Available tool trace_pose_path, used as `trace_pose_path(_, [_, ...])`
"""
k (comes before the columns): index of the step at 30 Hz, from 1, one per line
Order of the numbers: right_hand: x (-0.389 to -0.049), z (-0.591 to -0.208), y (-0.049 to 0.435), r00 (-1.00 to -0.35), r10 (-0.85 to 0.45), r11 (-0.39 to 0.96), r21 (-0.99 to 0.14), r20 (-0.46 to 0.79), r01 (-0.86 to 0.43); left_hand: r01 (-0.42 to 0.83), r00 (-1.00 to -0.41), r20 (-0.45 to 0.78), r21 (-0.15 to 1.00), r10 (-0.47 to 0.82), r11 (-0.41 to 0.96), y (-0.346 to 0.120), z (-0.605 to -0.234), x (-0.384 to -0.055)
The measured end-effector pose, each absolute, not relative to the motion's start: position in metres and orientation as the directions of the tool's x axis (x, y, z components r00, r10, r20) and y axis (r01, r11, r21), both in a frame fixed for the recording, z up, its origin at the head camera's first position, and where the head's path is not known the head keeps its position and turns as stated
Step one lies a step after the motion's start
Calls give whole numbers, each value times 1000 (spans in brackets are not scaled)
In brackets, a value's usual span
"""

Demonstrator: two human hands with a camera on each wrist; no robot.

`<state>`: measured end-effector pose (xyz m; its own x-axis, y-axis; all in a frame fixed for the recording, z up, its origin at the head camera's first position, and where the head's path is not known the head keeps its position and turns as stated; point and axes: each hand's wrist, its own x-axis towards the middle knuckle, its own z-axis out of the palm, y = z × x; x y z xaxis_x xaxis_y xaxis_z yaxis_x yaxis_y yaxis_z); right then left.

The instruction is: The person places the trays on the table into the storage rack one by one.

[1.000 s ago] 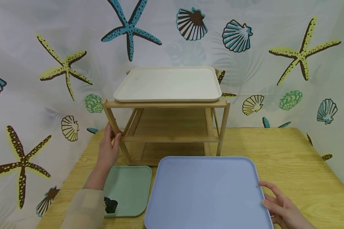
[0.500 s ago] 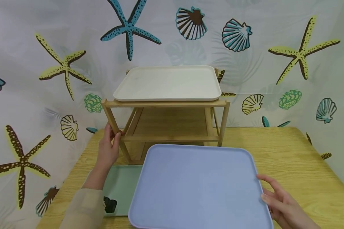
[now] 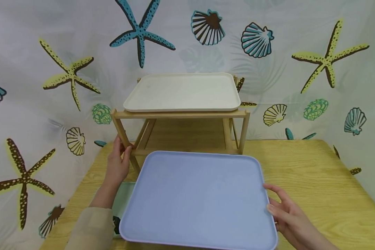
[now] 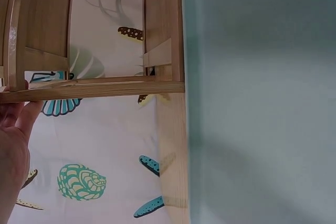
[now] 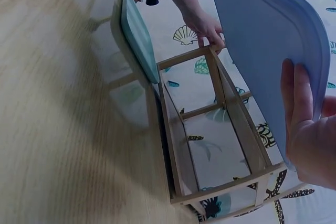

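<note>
A large blue tray (image 3: 197, 198) is held by its right edge in my right hand (image 3: 290, 217), thumb on top and fingers underneath. In the right wrist view the tray (image 5: 262, 40) is raised off the table, with the fingers (image 5: 303, 90) against its underside. My left hand (image 3: 118, 166) grips the left front leg of a wooden tiered rack (image 3: 120, 130), at the height of the middle shelf. On the rack's top lies a white tray (image 3: 182, 92). The blue tray's far edge overlaps the front of the middle shelf in the head view and hides the bottom shelf.
A smaller green tray (image 3: 124, 194) lies on the wooden table (image 3: 306, 180) in front of the rack, partly hidden by the blue tray and left forearm. A small black object (image 3: 116, 225) shows at the left cuff. Behind hangs a cloth (image 3: 225, 59) with starfish and shells.
The blue tray has risen off the table and shifted left and forward with my right hand, covering more of the green tray and lower rack. My left hand stays on the rack's leg.
</note>
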<state>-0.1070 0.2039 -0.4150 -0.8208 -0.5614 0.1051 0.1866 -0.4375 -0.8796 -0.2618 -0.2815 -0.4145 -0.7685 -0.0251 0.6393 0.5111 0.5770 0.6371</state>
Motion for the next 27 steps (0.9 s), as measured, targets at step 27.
trace_pose_path(27, [-148,-400,148,-912,-408,-329,-940,52,93,516,-760,649,598,6,613,-283,-414,-261])
